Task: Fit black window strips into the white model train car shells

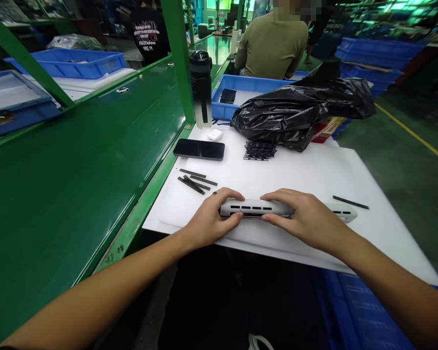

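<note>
A long white plastic bar (255, 208) with a row of dark rectangular slots lies crosswise, its right end tapering.

White plastic strip (273, 208) with a row of black slots

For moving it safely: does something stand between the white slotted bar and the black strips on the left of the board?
Only the left hand, wrapped over the left end of the white slotted bar. Past it, the black strips lie on the white board, with nothing else between.

Hands — left (211, 221), right (302, 218) — clasp a slotted white bar (257, 208) on a white board (383, 238)
</note>
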A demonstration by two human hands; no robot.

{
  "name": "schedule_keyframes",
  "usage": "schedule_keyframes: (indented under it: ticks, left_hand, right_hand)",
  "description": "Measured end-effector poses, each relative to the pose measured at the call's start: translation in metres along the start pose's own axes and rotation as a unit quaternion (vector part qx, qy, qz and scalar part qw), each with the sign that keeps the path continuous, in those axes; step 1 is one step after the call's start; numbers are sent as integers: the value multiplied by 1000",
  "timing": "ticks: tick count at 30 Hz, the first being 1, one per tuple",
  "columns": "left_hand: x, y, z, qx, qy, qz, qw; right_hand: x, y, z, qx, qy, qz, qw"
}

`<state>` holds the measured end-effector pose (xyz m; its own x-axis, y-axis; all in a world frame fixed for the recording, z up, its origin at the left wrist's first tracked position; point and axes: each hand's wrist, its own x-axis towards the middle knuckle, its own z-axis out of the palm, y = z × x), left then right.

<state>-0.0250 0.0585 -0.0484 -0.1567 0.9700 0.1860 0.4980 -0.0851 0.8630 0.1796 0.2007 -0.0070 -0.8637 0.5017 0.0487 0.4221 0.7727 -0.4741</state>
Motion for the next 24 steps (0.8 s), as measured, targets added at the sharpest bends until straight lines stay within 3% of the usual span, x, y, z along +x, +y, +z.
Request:
schedule_keyframes:
  ticks: [5,10,16,21,24]
  left_hand:
    - [0,-1,0,-3,-14,-7,1000]
    - [0,-5,1,2,-15,19,1000]
    - [-2,-6,10,27,40,51,998]
    - [-4,-2,12,6,58,43,997]
    - [-3,-3,9,4,52,43,998]
  right_hand:
    - [-2,4,-7,9,-30,-22,999]
    - [-4,5,-1,22,9,-39,999]
    - [-8,-2,12,-49,49,-83,994]
    - [-6,-15,31,-108,120,-69,984]
    - [-5,-18,35,-98,126,-56,986]
